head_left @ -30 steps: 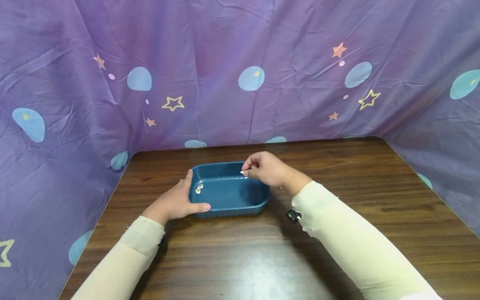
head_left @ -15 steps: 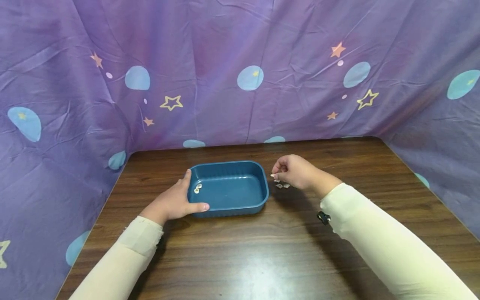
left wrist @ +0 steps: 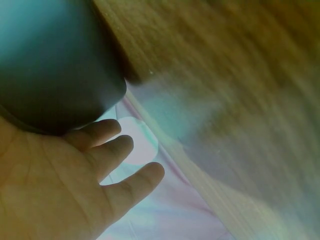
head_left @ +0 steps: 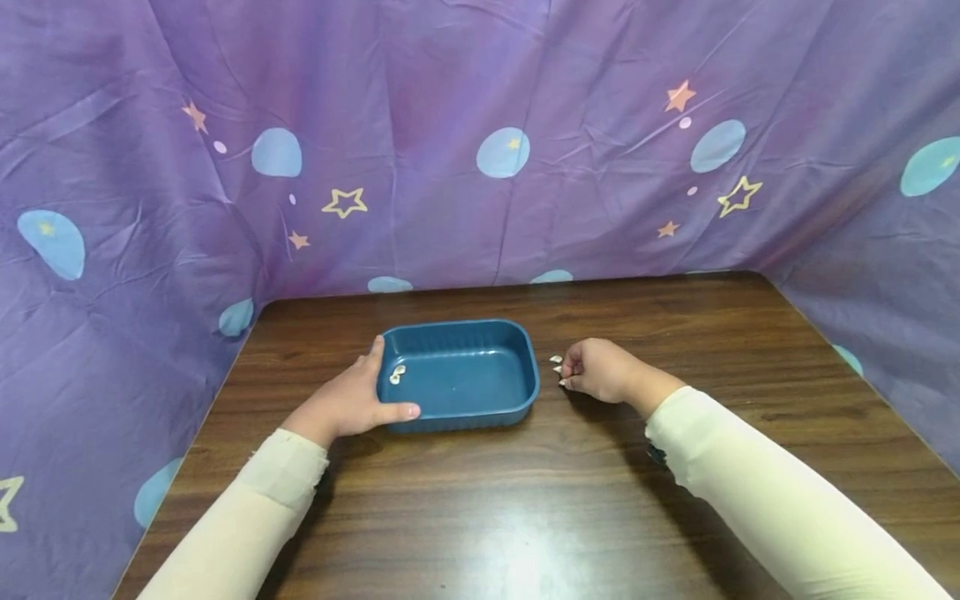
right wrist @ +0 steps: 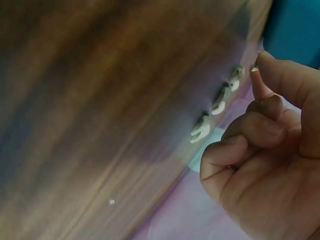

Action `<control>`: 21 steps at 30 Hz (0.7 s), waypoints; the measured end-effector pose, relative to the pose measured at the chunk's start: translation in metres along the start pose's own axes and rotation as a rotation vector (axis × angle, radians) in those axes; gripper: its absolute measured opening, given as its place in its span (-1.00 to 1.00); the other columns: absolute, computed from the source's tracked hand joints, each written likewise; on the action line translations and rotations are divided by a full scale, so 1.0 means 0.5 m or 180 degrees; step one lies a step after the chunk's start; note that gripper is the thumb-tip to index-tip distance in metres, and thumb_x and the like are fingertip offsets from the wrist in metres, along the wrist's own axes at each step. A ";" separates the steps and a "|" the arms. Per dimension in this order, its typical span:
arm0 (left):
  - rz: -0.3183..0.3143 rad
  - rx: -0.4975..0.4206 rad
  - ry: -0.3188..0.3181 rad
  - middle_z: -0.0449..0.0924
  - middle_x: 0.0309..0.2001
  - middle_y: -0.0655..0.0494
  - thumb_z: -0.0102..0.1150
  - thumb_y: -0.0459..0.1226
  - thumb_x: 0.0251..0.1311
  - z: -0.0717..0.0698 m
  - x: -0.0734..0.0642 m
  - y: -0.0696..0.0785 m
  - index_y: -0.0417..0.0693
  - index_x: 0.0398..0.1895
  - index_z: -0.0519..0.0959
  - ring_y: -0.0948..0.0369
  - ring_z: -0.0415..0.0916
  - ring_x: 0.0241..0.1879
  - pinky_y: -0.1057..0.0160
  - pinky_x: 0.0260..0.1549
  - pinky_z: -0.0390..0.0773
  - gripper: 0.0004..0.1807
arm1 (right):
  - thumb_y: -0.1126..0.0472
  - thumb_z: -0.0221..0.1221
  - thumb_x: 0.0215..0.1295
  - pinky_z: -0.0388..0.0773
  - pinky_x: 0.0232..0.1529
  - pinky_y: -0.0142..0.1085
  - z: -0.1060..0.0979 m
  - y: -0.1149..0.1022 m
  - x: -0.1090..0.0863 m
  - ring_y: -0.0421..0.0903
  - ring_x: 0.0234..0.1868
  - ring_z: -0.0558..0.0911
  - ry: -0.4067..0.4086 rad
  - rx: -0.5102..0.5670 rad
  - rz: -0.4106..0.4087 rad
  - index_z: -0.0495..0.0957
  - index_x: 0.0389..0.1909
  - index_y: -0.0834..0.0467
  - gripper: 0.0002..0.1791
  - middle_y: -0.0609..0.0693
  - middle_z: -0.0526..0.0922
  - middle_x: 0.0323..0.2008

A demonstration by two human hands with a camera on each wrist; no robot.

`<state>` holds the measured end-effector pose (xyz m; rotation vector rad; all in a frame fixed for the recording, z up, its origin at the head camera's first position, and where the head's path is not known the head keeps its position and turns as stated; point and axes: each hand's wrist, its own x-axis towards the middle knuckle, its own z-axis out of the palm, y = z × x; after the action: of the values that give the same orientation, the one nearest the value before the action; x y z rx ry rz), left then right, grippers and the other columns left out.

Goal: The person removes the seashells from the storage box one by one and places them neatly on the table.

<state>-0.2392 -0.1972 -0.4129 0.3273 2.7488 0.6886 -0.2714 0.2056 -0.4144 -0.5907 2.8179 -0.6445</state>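
Note:
A blue rectangular tray (head_left: 457, 417) stands on the wooden table, with a pair of small whitish shell-like pieces (head_left: 397, 375) in its left end. My left hand (head_left: 352, 400) rests against that end, thumb along the near rim and forefinger at the far left corner. In the left wrist view its other fingers (left wrist: 132, 187) stretch out straight beside the tray's wall. To the right of the tray, my right hand (head_left: 603, 371) is low over the table, thumb and forefinger pinching a small pale piece (right wrist: 255, 69). Further whitish pieces (right wrist: 201, 129) lie in a row by the fingers.
The brown wooden table (head_left: 465, 500) runs back to a purple curtain (head_left: 420, 125) printed with stars and blue ovals. A tiny white speck (right wrist: 111, 201) lies on the wood in the right wrist view.
My right hand has moved from over the tray out to the right and down to the whitish pieces on the table. The left hand and tray have stayed in place.

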 end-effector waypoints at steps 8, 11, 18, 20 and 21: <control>-0.0015 0.0059 -0.0003 -0.11 0.64 -0.46 0.36 0.40 0.11 0.000 -0.002 0.002 -0.19 0.71 -0.42 -0.35 -0.03 0.61 -0.34 0.50 0.18 0.52 | 0.27 0.41 0.28 0.55 -0.18 -0.21 0.011 0.003 0.006 -0.20 -0.41 0.53 0.0000 -0.0306 -0.0060 0.64 -0.43 0.11 -0.86 -0.16 0.63 -0.51; -0.0026 0.0053 0.0000 -0.12 0.65 -0.44 0.36 0.39 0.11 -0.001 -0.001 0.002 -0.17 0.71 -0.43 -0.35 -0.04 0.62 -0.34 0.50 0.18 0.52 | 0.26 0.42 0.27 0.59 -0.13 -0.16 0.008 0.004 0.005 -0.19 -0.38 0.57 0.0006 -0.0333 -0.0028 0.66 -0.42 0.09 -0.87 -0.17 0.67 -0.48; -0.0027 0.0028 -0.0012 -0.14 0.65 -0.44 0.36 0.40 0.12 -0.001 0.000 0.002 -0.18 0.71 -0.44 -0.34 -0.06 0.62 -0.35 0.50 0.17 0.52 | 0.28 0.42 0.25 0.59 -0.08 -0.08 -0.007 0.006 -0.005 -0.14 -0.34 0.60 -0.0008 -0.0192 0.0128 0.67 -0.41 0.12 -0.90 -0.11 0.70 -0.44; -0.0029 0.0024 -0.0016 -0.14 0.65 -0.44 0.36 0.40 0.12 -0.001 0.000 0.002 -0.18 0.71 -0.44 -0.34 -0.06 0.62 -0.35 0.50 0.17 0.52 | 0.29 0.43 0.23 0.58 -0.10 -0.10 -0.006 0.007 -0.006 -0.14 -0.36 0.59 -0.0015 -0.0160 0.0128 0.67 -0.41 0.13 -0.89 -0.12 0.69 -0.45; -0.0030 0.0024 -0.0019 -0.14 0.65 -0.44 0.36 0.39 0.12 -0.001 -0.001 0.001 -0.18 0.71 -0.45 -0.34 -0.07 0.62 -0.35 0.50 0.16 0.52 | 0.28 0.43 0.23 0.58 -0.11 -0.11 -0.006 0.007 -0.006 -0.14 -0.36 0.59 -0.0016 -0.0150 0.0126 0.66 -0.42 0.13 -0.88 -0.12 0.69 -0.46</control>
<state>-0.2389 -0.1969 -0.4122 0.3175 2.7462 0.6740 -0.2705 0.2109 -0.4131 -0.5422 2.8395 -0.5703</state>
